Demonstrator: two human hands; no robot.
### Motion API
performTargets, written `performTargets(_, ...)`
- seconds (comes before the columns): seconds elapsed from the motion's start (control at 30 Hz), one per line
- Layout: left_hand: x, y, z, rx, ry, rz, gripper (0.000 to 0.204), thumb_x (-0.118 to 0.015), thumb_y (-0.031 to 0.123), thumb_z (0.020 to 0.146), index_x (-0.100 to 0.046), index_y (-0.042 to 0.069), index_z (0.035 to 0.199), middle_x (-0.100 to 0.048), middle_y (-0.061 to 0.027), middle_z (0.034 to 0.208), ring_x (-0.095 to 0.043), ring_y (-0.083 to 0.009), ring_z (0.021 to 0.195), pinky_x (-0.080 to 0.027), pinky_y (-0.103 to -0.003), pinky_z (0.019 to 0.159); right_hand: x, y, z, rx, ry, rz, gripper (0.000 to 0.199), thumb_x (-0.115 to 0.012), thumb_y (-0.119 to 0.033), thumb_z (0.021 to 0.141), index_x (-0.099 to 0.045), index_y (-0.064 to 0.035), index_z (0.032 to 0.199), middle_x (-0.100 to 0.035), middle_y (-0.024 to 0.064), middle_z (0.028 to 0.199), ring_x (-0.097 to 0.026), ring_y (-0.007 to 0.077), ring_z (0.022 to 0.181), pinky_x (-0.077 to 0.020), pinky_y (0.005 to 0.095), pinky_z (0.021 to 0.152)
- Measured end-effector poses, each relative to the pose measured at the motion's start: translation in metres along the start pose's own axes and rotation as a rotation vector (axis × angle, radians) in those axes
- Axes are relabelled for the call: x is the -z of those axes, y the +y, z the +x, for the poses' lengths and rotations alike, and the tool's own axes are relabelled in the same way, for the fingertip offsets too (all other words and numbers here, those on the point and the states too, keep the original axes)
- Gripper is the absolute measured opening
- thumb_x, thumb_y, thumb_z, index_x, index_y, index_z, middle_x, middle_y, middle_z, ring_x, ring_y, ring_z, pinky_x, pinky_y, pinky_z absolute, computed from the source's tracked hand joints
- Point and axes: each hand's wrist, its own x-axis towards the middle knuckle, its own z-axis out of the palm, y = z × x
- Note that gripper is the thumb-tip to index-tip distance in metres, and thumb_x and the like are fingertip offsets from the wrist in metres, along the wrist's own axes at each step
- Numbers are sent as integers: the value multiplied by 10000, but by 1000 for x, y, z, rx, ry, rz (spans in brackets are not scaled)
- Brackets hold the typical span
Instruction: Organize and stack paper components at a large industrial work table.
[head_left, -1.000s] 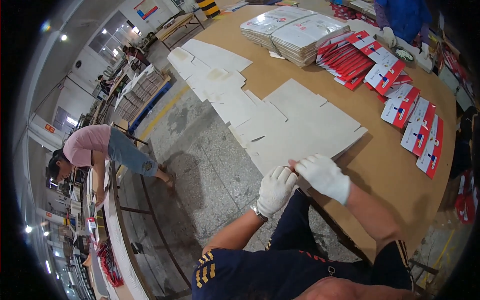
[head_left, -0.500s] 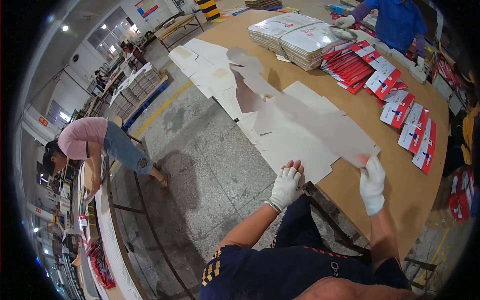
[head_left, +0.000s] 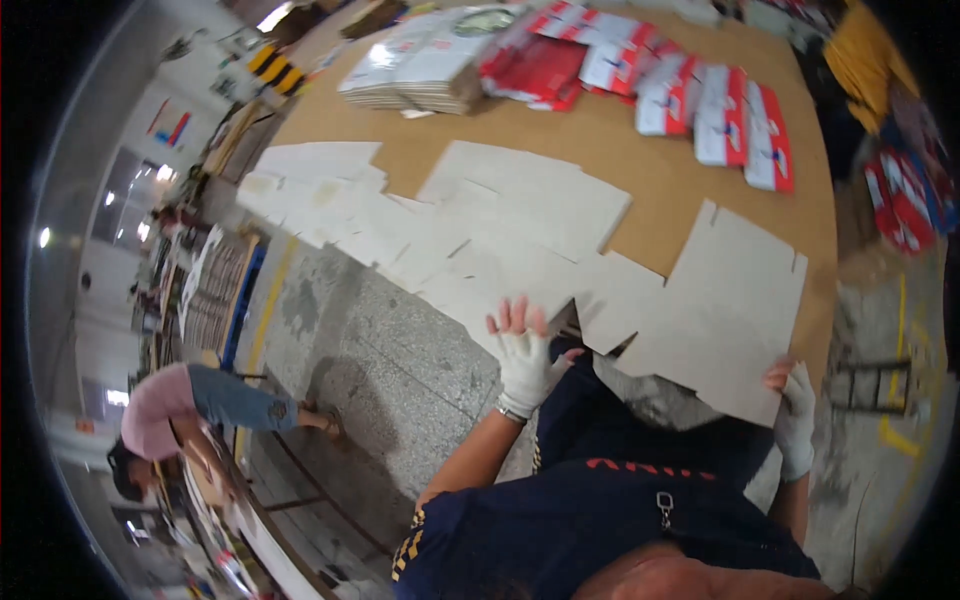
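Observation:
My right hand [head_left: 796, 420], in a white fingerless-tip glove, grips the near right corner of a flat, pale cardboard blank [head_left: 725, 305]. That blank has slots cut in its edges and reaches over the table's near edge. My left hand [head_left: 524, 362], gloved the same way, is open with its fingers spread and thumb apart, beside the near edge of the other cardboard blanks [head_left: 500, 220]. These overlap in a row running to the far left. Whether the left fingertips touch them I cannot tell.
A brown-topped table [head_left: 650, 235] carries a bundled stack of printed cardboard [head_left: 415, 65] and a fanned row of red and white printed packages [head_left: 720, 115]. To the left, a person in a pink top [head_left: 160, 405] bends over another table. A pallet of stacked sheets [head_left: 205, 295] stands behind.
The blank in my right hand has swung from over the row to the right side, near the table's edge. My left hand has moved slightly left and spread. The view has turned right.

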Motion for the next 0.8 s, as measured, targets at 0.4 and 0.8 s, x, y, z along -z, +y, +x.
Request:
performTargets(0.4,-79,62,60,-540,-455,-620,316,-723,131,719,-668,65,1023,-614,-88,1065,-577,-293,987,-475,-411,862,40,63,-93,-208,63,-517,271,-607,30,739,-639,-39,999,-620,95,1071,-514,297,1146,-304,462,1080)
performTargets(0.8,-91,139,56,-744,-460,-829,246,-720,144,692,-676,39,910,-625,-65,1050,-555,-276,962,-440,-381,909,1,53,-95,-473,648,162,748,-662,-7,802,-329,-61,1470,-538,36,907,-515,139,867,-429,258,829)
